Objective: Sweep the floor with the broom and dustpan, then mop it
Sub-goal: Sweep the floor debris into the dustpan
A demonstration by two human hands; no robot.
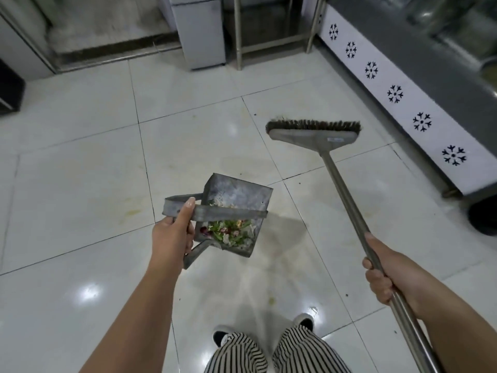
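My left hand (pixel 173 232) grips the strap handle of a grey metal dustpan (pixel 239 196), held off the floor in the middle of the view. Green, red and white food scraps (pixel 228 231) lie in the pan. My right hand (pixel 387 275) grips the metal handle of a broom (pixel 344 195). Its grey head with dark bristles (pixel 313 126) is lifted ahead and to the right of the dustpan, apart from it.
Glossy white floor tiles (pixel 80 168) carry faint yellowish stains and small dark specks. A white cabinet with snowflake cut-outs (pixel 395 94) runs along the right. A white appliance (pixel 199 30) and metal table legs (pixel 238 33) stand at the back. My striped trousers and shoes show at the bottom.
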